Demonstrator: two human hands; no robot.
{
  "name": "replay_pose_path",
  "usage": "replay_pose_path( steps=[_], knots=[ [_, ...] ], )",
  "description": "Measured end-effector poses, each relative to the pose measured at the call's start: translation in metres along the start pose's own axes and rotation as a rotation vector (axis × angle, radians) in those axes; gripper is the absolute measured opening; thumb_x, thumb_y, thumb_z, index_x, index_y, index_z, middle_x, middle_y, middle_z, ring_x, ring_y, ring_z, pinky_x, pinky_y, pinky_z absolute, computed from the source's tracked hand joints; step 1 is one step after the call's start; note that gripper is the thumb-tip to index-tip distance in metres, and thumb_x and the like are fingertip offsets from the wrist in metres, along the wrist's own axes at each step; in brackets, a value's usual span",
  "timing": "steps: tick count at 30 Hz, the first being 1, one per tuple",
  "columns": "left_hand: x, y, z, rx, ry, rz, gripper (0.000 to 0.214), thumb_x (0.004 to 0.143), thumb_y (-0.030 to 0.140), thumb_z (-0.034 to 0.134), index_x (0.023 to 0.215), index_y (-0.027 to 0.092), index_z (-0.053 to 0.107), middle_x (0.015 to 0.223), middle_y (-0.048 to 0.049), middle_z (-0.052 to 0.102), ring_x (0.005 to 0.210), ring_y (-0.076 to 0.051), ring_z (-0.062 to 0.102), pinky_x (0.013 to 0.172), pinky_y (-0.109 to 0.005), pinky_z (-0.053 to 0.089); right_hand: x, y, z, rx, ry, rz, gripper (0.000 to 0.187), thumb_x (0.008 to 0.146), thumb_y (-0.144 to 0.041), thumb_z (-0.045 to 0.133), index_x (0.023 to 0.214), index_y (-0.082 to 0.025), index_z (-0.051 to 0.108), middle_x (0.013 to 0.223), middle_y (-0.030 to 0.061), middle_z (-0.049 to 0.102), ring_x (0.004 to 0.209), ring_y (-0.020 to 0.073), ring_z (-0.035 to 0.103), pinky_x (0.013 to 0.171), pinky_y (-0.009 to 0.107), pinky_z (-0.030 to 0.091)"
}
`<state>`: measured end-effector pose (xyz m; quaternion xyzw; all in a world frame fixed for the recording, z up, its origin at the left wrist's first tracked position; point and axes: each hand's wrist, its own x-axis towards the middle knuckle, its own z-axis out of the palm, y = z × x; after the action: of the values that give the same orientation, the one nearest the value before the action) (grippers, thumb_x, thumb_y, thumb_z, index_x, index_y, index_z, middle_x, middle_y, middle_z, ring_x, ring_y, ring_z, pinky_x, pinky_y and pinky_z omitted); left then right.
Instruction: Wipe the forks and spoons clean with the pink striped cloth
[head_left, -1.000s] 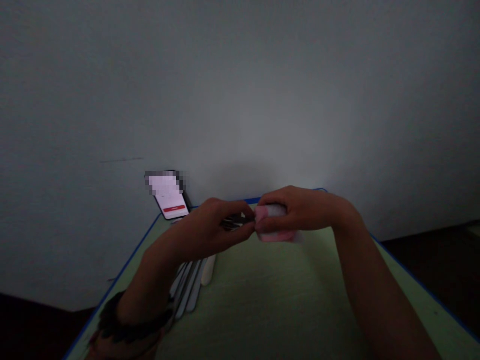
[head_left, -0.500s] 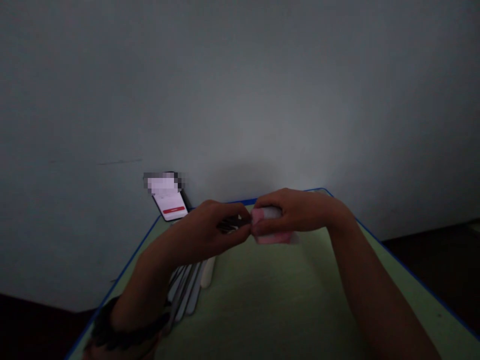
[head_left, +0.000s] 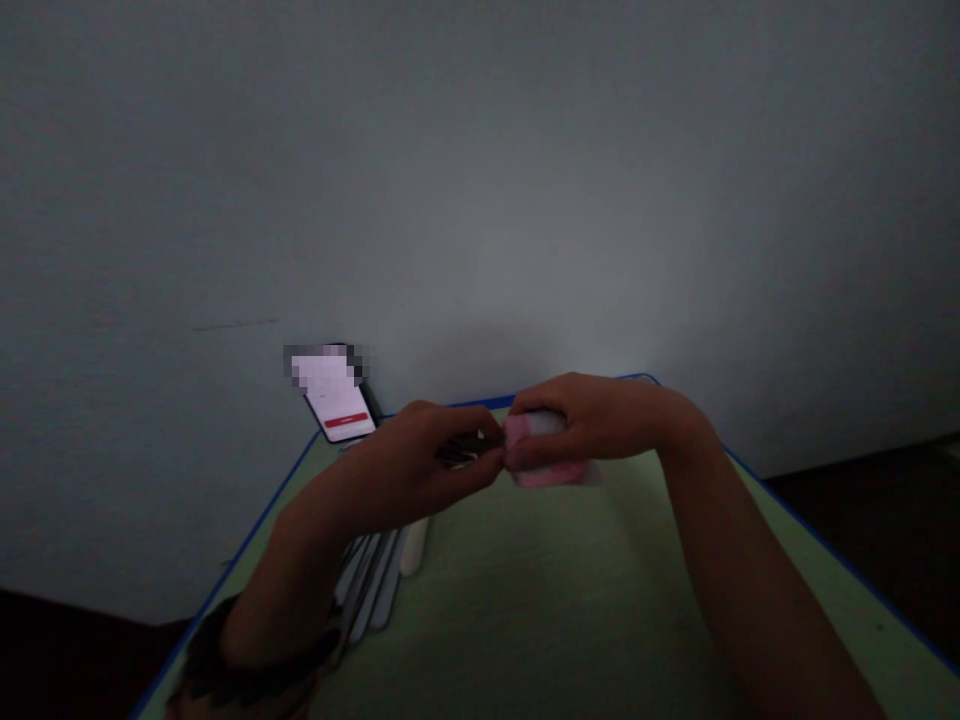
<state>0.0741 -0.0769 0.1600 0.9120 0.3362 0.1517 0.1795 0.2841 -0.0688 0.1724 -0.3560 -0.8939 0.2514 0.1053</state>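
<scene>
Right hand (head_left: 600, 415): closed around the bundle (head_left: 551, 475), back of the hand upward, thumb along the near side, fingers curled over the far side.
Bundle: pink and white, held in front of the far part of the desk (head_left: 540, 610), with a loose end showing below and right of the thumb; too dim to tell whether cloth or packet.
Left hand (head_left: 405, 460): narrow, thumb and forefinger drawn together, tips at the bundle's left end; cannot tell whether pinching or only touching.
Shiny bits (head_left: 459, 452): dark, seen through the gap between left thumb and forefinger; cannot tell whether held or lying behind.
Handles (head_left: 386, 595): grey, flat, side by side on the desk, far ends hidden behind the left hand.
Pale handle (head_left: 414, 550): rounded at the near end, just right of the grey ones.
Band (head_left: 247, 665): black, ruffled, around the left wrist.
Phone (head_left: 341, 410): tilted back against the wall (head_left: 525, 200) at the desk's far left corner, screen lit, top pixelated, red bar low down.
Desk: green, edged in blue.
Wall: grey, dimly lit, thinly marked left of the phone.
</scene>
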Motion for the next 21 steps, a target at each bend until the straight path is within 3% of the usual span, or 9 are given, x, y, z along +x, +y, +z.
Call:
replay_pose_path(
  steps=[10,15,17,21],
  knots=[
    [-0.008,0.001,-0.012,-0.069,0.031,-0.026,0.019,0.082,0.032,0.052,0.082,0.016,0.061,0.06,0.0033,0.058,0.051,-0.006,0.049,0.047,-0.014,0.038,-0.002,-0.015,0.0,0.048,0.03,-0.056,0.04,0.078,-0.051,0.049,0.093,-0.015,0.06,0.084,0.004,0.062,0.068,0.0121,0.051,0.058,0.022,0.033],
    [-0.009,-0.006,-0.015,0.066,0.331,-0.07,0.036,0.076,0.038,0.061,0.106,0.019,0.055,0.078,-0.0007,0.064,0.064,-0.011,0.059,0.056,-0.019,0.046,-0.002,-0.011,0.0,0.033,0.107,-0.03,0.039,0.078,-0.049,0.05,0.093,-0.015,0.058,0.084,0.0041,0.061,0.067,0.0118,0.049,0.058,0.022,0.032],
    [-0.012,-0.011,-0.019,0.102,0.394,-0.093,0.039,0.076,0.039,0.061,0.109,0.019,0.055,0.079,-0.0014,0.065,0.066,-0.012,0.06,0.058,-0.021,0.047,-0.003,-0.01,-0.001,0.029,0.136,-0.023,0.039,0.079,-0.049,0.048,0.093,-0.015,0.058,0.082,0.0037,0.06,0.066,0.0113,0.048,0.057,0.022,0.032],
    [-0.02,-0.019,-0.029,0.115,0.321,-0.074,0.039,0.077,0.038,0.061,0.112,0.023,0.056,0.087,-0.002,0.066,0.071,-0.013,0.061,0.063,-0.022,0.048,-0.005,-0.009,-0.002,0.028,0.137,-0.021,0.039,0.08,-0.049,0.046,0.091,-0.014,0.058,0.076,0.0024,0.058,0.062,0.0104,0.046,0.055,0.022,0.03]
  ],
)
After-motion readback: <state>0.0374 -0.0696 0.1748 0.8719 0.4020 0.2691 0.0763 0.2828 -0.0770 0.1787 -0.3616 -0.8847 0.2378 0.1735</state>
